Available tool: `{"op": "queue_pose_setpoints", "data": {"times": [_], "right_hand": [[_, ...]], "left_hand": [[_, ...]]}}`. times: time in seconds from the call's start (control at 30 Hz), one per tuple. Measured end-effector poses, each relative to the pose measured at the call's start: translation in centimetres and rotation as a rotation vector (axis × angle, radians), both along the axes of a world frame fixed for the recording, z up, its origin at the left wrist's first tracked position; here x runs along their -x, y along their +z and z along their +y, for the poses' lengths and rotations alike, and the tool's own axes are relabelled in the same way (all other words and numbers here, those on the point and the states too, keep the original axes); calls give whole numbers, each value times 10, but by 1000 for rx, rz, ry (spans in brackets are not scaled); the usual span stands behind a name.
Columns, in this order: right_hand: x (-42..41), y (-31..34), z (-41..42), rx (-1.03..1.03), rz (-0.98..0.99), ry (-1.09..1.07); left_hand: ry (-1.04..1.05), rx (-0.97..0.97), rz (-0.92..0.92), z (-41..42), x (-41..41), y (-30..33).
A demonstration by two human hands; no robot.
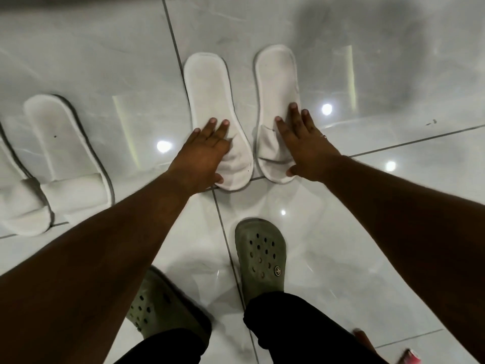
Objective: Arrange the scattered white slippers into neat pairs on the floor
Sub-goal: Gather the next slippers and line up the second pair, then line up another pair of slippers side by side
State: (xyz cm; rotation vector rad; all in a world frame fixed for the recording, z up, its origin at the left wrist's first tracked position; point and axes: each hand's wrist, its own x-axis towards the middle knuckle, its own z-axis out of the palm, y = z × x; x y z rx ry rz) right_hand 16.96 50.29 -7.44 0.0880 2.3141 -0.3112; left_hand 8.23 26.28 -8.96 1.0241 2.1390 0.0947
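- Head view, looking straight down: two flat white fabric slippers lie side by side in the middle of the glossy pale grey tiled floor (367, 232), toes toward the person, heels pointing away toward the far edge of the picture.
- Of this pair, the left slipper (210, 101) lies just to the right of a dark grout line (172, 38) that runs away from the person, tilted slightly; the right slipper (275, 88) lies nearly parallel to it, a narrow strip of tile between the two.
- Pressed flat on the toe band of the left slipper is the left hand (202, 158), fingers spread and extended, thumb curled round the toe edge; it grips nothing.
- Likewise the right hand (301, 143) lies open and flat along the outer side of the right slipper, fingertips on the sole, thumb at the toe edge, not closed on anything.
- Both bare forearms reach in from the bottom corners of the picture.
- Near the left edge of the picture lies another white slipper with a dark-rimmed sole (65, 153), and just beside it a further white slipper (18, 206) cut off by the frame; they appear to touch at the toe bands.
- Nearest the person, two olive-green perforated clogs (259, 258) stand on the floor under black trouser legs (301, 324).
- At the bottom right corner a blurred pink-red object (410, 355) shows; what it is cannot be told.
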Motion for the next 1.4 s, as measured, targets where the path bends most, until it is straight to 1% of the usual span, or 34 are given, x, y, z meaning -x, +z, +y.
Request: {"op": "queue_pose_setpoints", "data": {"times": [0.2,0.3,0.37,0.4,0.53,0.6,0.7,0.8,0.87,1.0,1.13,1.3,1.4], "right_hand": [[-2,2,-8,-18,-2,25],[2,13,-16,-63,-9,35],[7,31,-38,-66,24,38],[11,43,-56,-34,50,46],[29,83,-150,104,120,110],[44,86,-205,148,121,140],[66,72,-272,156,137,171],[82,49,-329,130,153,209],[90,30,-362,106,152,224],[97,-6,-402,92,127,258],[107,-14,-456,103,134,256],[143,-19,-558,136,162,302],[165,-23,-613,156,166,311]], "left_hand": [[-16,-45,14,-4,4,-3],[72,-99,76,-20,13,11],[169,-67,139,-55,18,31],[223,-28,159,-81,19,45],[362,74,187,-184,24,95],[397,116,199,-228,34,105],[413,186,160,-275,47,96],[364,304,144,-320,58,77],[337,345,129,-351,64,57],[343,269,25,-392,62,21],[370,164,56,-443,69,9],[398,212,42,-545,102,13],[453,256,53,-606,114,18]]}}
